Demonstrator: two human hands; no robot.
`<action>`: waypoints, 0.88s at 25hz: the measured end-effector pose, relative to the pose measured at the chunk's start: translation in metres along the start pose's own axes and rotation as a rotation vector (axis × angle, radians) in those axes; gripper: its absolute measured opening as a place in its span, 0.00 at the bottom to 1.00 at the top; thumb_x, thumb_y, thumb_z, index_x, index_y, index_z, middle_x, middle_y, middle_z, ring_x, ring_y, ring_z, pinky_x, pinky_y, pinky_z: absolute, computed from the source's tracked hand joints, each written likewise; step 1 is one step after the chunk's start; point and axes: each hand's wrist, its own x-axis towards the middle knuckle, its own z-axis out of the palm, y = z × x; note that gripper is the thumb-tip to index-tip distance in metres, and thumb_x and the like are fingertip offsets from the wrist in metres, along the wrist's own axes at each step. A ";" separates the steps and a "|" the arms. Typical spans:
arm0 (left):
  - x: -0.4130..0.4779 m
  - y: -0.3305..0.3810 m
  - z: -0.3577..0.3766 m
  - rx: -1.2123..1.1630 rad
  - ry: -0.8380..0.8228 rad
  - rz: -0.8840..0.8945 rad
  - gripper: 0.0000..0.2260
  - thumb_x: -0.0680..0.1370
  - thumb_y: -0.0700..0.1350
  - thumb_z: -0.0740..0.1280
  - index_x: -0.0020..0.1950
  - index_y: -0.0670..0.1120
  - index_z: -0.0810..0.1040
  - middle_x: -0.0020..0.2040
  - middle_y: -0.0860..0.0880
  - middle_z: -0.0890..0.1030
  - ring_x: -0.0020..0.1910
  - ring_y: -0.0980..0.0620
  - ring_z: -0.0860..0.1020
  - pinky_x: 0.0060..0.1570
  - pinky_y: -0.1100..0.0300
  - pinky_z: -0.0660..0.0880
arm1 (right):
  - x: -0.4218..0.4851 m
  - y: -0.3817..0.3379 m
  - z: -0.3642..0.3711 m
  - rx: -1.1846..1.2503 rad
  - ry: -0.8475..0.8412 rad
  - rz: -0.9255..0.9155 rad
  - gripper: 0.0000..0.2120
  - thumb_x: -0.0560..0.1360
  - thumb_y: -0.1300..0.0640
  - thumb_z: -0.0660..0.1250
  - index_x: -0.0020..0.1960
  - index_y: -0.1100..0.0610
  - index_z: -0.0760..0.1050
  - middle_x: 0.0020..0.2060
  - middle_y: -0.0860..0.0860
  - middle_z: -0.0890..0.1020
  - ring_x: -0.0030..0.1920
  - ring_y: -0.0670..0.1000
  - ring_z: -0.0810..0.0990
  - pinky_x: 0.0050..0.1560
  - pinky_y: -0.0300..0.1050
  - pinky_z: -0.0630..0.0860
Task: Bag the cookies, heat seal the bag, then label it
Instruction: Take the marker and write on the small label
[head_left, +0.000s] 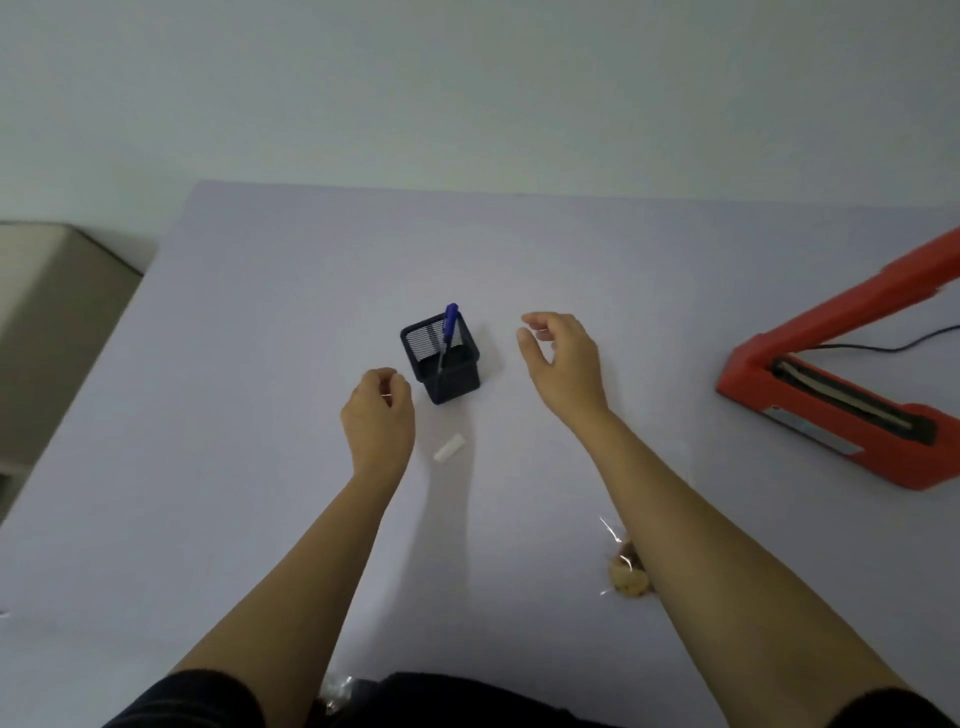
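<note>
A clear bag with cookies (627, 574) lies on the table near me, partly hidden under my right forearm. My left hand (380, 410) hovers just left of a black mesh pen holder (451, 371), fingers curled in; I cannot see anything inside them. A blue pen (450, 323) stands in the holder. My right hand (563, 358) is to the right of the holder, fingers relaxed and spread, holding nothing. A small white piece (448, 447) lies on the table between my forearms, below the holder.
A red heat sealer (831, 410) sits at the right with its arm raised and a black cable running off to the right. The lilac table (260, 338) ends at a white wall. A beige cabinet (47, 312) stands at the left. Crumpled clear plastic (337, 693) lies at the near edge.
</note>
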 end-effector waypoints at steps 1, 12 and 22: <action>0.014 -0.001 0.001 0.027 -0.041 -0.032 0.15 0.81 0.45 0.57 0.63 0.40 0.74 0.57 0.44 0.80 0.53 0.47 0.76 0.49 0.61 0.67 | 0.012 -0.011 0.015 -0.002 -0.039 -0.015 0.13 0.78 0.54 0.62 0.60 0.58 0.74 0.57 0.54 0.77 0.54 0.48 0.76 0.53 0.39 0.72; 0.082 -0.006 0.020 0.113 -0.298 0.013 0.13 0.79 0.42 0.55 0.47 0.38 0.77 0.40 0.42 0.78 0.39 0.44 0.73 0.37 0.57 0.67 | 0.065 -0.043 0.077 -0.116 -0.167 -0.065 0.10 0.73 0.59 0.68 0.54 0.57 0.80 0.51 0.53 0.84 0.54 0.51 0.80 0.59 0.45 0.74; 0.054 0.022 -0.026 0.032 -0.446 0.486 0.09 0.78 0.47 0.64 0.55 0.45 0.78 0.43 0.52 0.78 0.40 0.53 0.75 0.39 0.73 0.69 | 0.048 -0.100 0.000 0.144 0.174 -0.040 0.11 0.76 0.57 0.66 0.57 0.55 0.79 0.43 0.45 0.81 0.41 0.31 0.78 0.49 0.25 0.72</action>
